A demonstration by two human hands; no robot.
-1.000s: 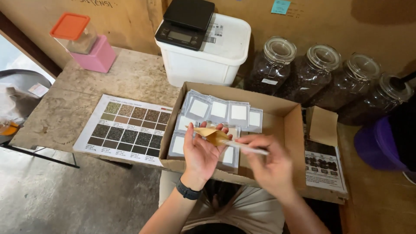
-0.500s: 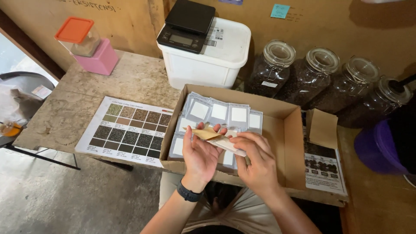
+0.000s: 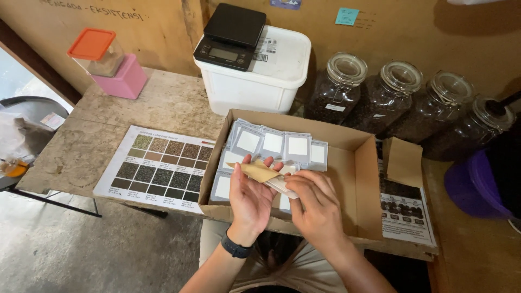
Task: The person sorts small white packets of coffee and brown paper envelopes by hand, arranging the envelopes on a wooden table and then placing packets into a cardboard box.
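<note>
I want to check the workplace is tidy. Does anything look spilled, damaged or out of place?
Nothing looks spilled or broken. The only oddity: the cardboard box overhangs the table's front edge, above the person's lap. The four glass jars stand upright, lids on.

tan paper slip (image 3: 259,171); grey packets (image 3: 274,145) showing white squares; brown cardboard box (image 3: 355,184); chart (image 3: 157,168) displaying a brown-toned grid; white tub (image 3: 255,81); black scale (image 3: 230,35); orange lid (image 3: 91,43); pink box (image 3: 122,81).

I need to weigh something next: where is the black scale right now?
In the head view the black scale sits top centre, on the lid of the white tub, behind the cardboard box and left of the glass jars.
</note>
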